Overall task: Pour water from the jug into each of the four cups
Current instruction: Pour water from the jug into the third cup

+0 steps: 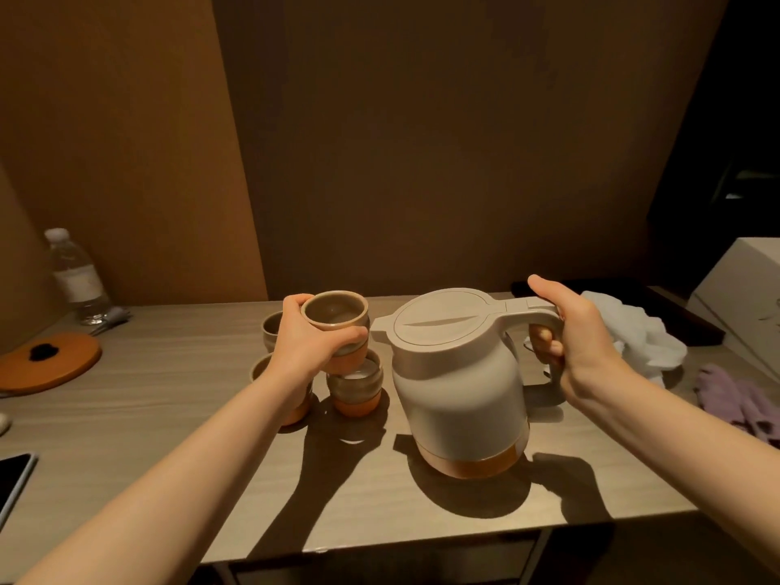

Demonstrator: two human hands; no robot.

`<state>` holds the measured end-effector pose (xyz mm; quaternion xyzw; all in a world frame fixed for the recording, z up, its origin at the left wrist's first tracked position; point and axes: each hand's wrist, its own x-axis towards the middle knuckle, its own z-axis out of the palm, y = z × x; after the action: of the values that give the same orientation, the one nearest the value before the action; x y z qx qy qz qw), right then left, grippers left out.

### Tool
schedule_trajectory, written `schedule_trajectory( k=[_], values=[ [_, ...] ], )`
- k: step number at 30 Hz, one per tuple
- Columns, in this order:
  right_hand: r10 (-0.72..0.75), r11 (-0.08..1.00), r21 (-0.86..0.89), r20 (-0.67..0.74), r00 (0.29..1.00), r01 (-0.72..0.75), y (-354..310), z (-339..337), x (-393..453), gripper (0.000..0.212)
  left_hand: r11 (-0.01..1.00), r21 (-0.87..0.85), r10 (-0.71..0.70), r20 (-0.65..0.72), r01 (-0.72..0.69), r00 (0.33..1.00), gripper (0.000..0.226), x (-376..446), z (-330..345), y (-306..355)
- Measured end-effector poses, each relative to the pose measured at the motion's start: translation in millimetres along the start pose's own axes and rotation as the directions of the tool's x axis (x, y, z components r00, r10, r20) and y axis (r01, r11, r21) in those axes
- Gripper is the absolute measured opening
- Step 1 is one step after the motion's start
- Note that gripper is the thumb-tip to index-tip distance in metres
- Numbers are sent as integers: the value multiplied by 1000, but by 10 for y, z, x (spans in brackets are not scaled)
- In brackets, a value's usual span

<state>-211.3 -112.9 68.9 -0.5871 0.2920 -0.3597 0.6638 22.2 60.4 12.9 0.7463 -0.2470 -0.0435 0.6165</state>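
Observation:
A beige lidded jug [460, 386] with an orange base stands upright on the wooden table [169, 437]. My right hand [578, 344] is wrapped around its handle. My left hand [312, 344] holds a brown ceramic cup [331, 312] lifted above the table, just left of the jug's spout. Below it stands a cup [356, 388] with liquid in it. Two more cups [272, 329] [259, 367] sit behind my left wrist, partly hidden.
A plastic water bottle [76, 276] stands at the far left beside an orange round lid [50, 365]. A phone [12, 479] lies at the left edge. White cloth [633, 335], a purple cloth [734, 394] and a white box [747, 289] lie to the right.

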Motion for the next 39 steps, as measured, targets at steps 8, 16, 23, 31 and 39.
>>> schedule_trajectory(
  k=[8, 16, 23, 31, 39],
  values=[
    [9, 999, -33, 10, 1000, -8, 34, 10, -189, 56, 999, -8, -38, -10, 38, 999, 91, -462, -161, -196],
    [-3, 999, -40, 32, 999, 4, 68, 63, -210, 54, 1000, 27, 12, 30, -13, 999, 90, -739, -273, -271],
    [14, 997, -74, 46, 999, -11, 118, 135, -216, 55, 983, 169, 52, 116, -71, 992, 87, -787, -356, -324],
    [33, 992, -126, 34, 999, -28, 144, 200, -261, 57, 910, 367, 127, 199, -194, 972, 88, -788, -398, -227],
    [41, 990, -140, 58, 997, -33, 171, 230, -278, 55, 863, 439, 156, 237, -249, 959, 91, -744, -427, -35]
  ],
)
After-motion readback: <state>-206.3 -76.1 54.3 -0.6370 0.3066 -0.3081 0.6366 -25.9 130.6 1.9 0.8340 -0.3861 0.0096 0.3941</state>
